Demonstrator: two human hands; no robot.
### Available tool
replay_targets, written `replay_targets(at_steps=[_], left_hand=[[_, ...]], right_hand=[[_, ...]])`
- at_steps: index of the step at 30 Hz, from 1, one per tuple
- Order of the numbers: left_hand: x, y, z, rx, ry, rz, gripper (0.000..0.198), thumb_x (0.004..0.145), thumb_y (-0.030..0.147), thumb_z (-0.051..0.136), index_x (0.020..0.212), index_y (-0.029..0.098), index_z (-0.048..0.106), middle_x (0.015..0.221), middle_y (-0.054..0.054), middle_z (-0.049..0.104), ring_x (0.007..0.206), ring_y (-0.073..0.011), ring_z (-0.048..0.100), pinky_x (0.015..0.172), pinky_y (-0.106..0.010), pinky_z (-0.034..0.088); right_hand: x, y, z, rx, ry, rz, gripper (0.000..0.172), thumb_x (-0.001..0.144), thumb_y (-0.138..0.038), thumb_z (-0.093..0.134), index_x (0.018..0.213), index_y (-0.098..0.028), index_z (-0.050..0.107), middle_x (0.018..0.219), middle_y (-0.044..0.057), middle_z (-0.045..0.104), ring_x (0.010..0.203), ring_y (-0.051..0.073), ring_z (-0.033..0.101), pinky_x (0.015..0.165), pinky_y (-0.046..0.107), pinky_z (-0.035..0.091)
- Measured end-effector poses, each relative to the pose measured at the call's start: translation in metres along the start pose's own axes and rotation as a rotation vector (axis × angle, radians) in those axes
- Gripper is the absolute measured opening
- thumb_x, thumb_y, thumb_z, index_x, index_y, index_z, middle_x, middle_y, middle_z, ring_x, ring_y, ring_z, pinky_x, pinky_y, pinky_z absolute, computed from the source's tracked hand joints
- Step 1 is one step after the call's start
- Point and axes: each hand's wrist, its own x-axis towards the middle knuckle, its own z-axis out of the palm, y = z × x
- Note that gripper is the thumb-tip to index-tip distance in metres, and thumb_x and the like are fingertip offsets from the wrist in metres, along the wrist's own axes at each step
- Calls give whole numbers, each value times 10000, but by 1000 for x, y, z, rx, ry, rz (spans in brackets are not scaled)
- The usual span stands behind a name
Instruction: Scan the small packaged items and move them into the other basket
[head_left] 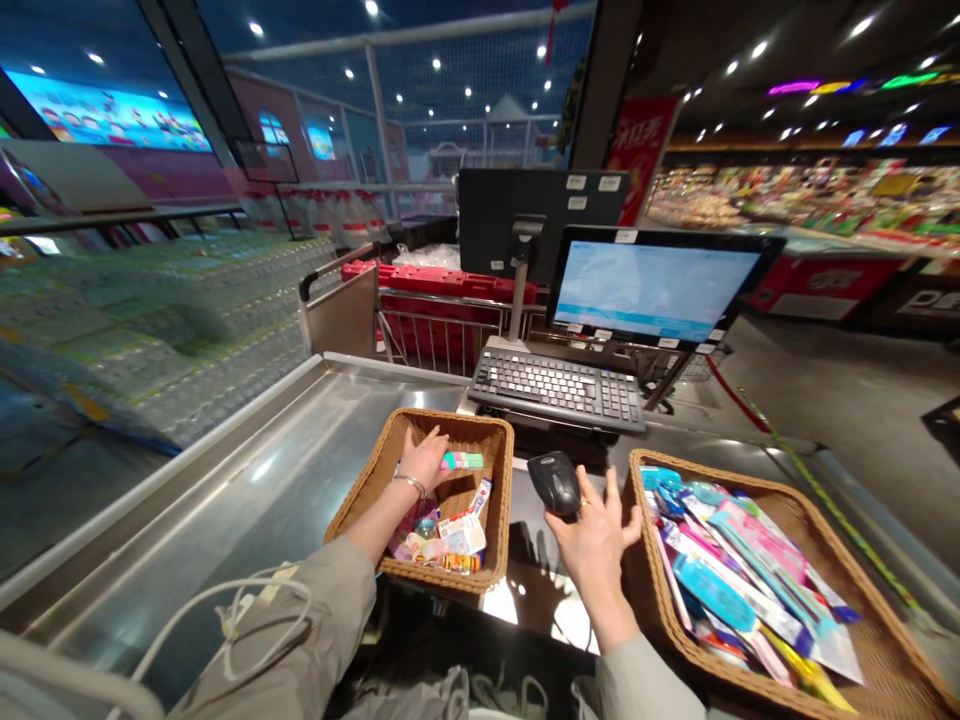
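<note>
"Why was the black handheld scanner (556, 483) there?"

"Within reach: my right hand (596, 545), open, was just beside it; my left hand (424, 460), grip unclear, lay on a mint-green packet (461, 461) in a brown wicker basket (450, 418)"

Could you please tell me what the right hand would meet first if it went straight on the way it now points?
The right hand would probably meet the near edge of the keyboard first, though depth is unclear; the black handheld scanner lies just left of that line.
</note>
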Motion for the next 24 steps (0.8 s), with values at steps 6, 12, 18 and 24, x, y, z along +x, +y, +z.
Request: replay_targets(at_steps=[6, 12, 18, 24], left_hand=[[-3, 14, -10, -75, 197, -30, 224, 805, 291, 648, 1024, 255, 616, 1346, -72, 605, 1374, -306, 411, 1131, -713, 79], [0, 32, -22, -102, 366, -18, 229, 813, 287, 659, 1034, 250, 613, 1352, -89, 598, 1367, -318, 419, 1121, -718, 123], [8, 53, -27, -100, 501, 38, 243, 810, 275, 673, 1045, 241, 623, 1398, -102, 555, 1391, -322, 380, 1125, -703, 152], [13, 72, -32, -105, 553, 75, 250, 811, 257, 676, 1054, 238, 621, 1419, -102, 532, 1407, -329, 350, 1117, -721, 154]], right_hand=[[2, 0, -2, 22, 29, -29, 226, 782, -359, 549, 903, -257, 710, 1274, 30, 637, 1400, 318, 280, 1066, 622, 99], [5, 0, -6, 13, 45, -51, 199, 773, -357, 566, 838, -246, 717, 1262, 43, 643, 1393, 338, 294, 1068, 628, 107], [7, -2, -13, 18, 21, -51, 170, 762, -336, 571, 789, -249, 715, 1268, 35, 640, 1403, 337, 271, 1071, 630, 103], [7, -5, -22, 24, 21, -61, 166, 750, -309, 571, 801, -243, 715, 1268, 40, 640, 1401, 334, 280, 1078, 616, 102]])
